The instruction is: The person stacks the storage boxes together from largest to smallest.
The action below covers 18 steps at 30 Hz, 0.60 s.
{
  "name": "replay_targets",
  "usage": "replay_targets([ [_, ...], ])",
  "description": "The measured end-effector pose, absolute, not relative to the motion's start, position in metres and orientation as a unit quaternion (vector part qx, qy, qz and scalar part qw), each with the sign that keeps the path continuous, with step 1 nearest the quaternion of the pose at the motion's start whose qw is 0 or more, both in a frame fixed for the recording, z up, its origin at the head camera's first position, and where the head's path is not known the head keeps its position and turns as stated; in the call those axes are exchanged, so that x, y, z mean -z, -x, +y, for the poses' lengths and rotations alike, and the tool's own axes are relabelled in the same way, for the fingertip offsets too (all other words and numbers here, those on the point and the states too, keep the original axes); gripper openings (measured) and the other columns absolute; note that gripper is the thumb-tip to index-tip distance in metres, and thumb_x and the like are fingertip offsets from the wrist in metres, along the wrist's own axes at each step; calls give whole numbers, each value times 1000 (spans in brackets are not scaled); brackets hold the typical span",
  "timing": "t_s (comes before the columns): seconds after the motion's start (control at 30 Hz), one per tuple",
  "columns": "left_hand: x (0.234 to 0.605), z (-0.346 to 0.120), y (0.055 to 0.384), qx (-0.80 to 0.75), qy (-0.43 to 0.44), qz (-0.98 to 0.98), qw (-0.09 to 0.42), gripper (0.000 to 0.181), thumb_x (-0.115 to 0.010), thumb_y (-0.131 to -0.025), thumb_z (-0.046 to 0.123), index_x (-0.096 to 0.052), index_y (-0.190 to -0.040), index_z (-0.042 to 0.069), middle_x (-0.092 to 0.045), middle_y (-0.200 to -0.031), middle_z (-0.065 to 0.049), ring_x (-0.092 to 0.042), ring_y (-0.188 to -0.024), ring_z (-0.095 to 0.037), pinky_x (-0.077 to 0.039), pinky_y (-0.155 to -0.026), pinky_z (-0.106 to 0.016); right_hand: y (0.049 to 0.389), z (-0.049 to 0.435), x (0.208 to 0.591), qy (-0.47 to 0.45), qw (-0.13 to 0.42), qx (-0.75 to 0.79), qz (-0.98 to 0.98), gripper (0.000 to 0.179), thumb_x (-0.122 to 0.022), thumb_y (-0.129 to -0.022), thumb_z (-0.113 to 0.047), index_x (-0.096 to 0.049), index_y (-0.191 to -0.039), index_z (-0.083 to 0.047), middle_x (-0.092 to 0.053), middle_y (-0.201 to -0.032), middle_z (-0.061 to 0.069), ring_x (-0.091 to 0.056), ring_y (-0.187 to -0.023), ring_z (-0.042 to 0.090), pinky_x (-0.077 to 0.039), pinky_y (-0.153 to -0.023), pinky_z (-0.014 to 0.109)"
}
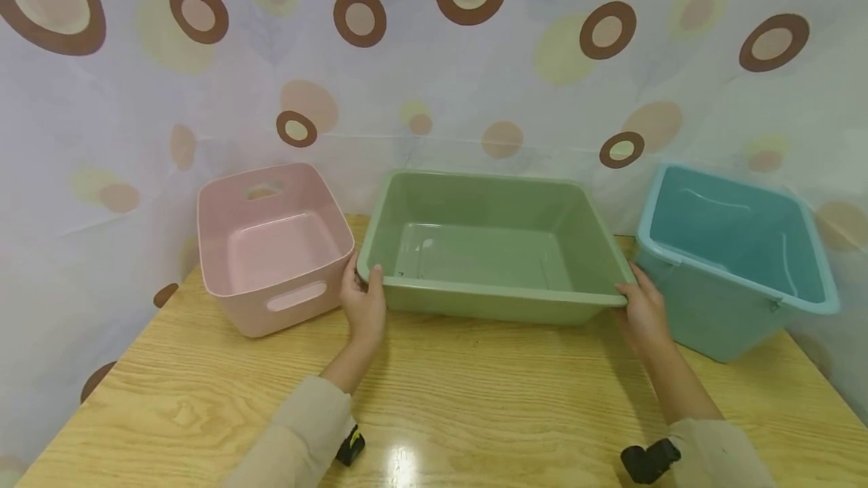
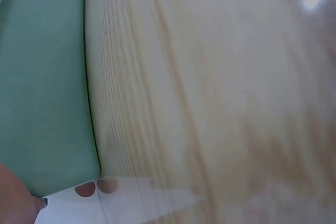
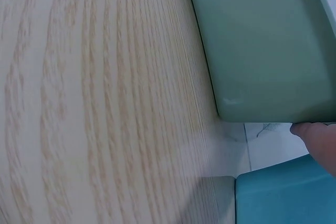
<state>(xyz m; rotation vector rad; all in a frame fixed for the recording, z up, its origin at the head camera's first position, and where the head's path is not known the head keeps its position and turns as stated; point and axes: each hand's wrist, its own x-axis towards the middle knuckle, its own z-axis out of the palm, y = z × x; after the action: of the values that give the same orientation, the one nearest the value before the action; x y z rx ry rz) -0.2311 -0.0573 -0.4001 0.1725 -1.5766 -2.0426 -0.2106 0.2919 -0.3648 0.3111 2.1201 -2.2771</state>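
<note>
A wide, shallow green plastic basin (image 1: 488, 254) stands between two other bins in the head view, and nothing shows inside it. My left hand (image 1: 364, 307) grips its near left corner, the thumb over the rim. At the near right corner, my right hand (image 1: 643, 313) holds the rim in the same way, thumb on top. The left wrist view shows the green basin's side wall (image 2: 44, 77) with part of the left hand (image 2: 13, 198) at the lower left. A fingertip of the right hand (image 3: 320, 142) touches the basin wall (image 3: 262, 45) in the right wrist view.
A pink bin (image 1: 271, 254) with handle slots stands left of the basin, close to my left hand. To the right is a taller blue bin (image 1: 725, 269), near my right hand. All rest on a wooden table (image 1: 488, 398) before a patterned cloth (image 1: 407, 81).
</note>
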Motion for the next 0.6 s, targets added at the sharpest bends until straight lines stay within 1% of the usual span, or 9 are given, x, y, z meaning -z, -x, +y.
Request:
replay_targets([
  [0.13,401,-59,233,756,-54,-591,275,49,-49,-87,-3,-38,-135,-10,-43,-136,-28,-42,-128,-36,-37,-106,-37,211,293,364,-97,5,726,681,59,-22,-98,-16,7,-149,-18,8,-157,4,-5,-143,21,-16,-115,28],
  [0.23,402,-60,234,758,-51,-591,271,50,-49,-87,-3,-37,-135,-10,-42,-138,-28,-40,-130,-35,-35,-107,-38,212,294,364,-97,6,725,682,59,-23,-98,-16,7,-149,-18,8,-157,4,-5,-143,21,-15,-116,29],
  [0.6,402,-62,235,761,-47,-592,261,52,-50,-88,0,-35,-137,-9,-39,-140,-27,-38,-131,-34,-33,-108,-38,211,295,365,-107,10,724,681,58,-22,-98,-16,6,-149,-18,7,-157,4,-9,-142,18,-23,-110,19],
])
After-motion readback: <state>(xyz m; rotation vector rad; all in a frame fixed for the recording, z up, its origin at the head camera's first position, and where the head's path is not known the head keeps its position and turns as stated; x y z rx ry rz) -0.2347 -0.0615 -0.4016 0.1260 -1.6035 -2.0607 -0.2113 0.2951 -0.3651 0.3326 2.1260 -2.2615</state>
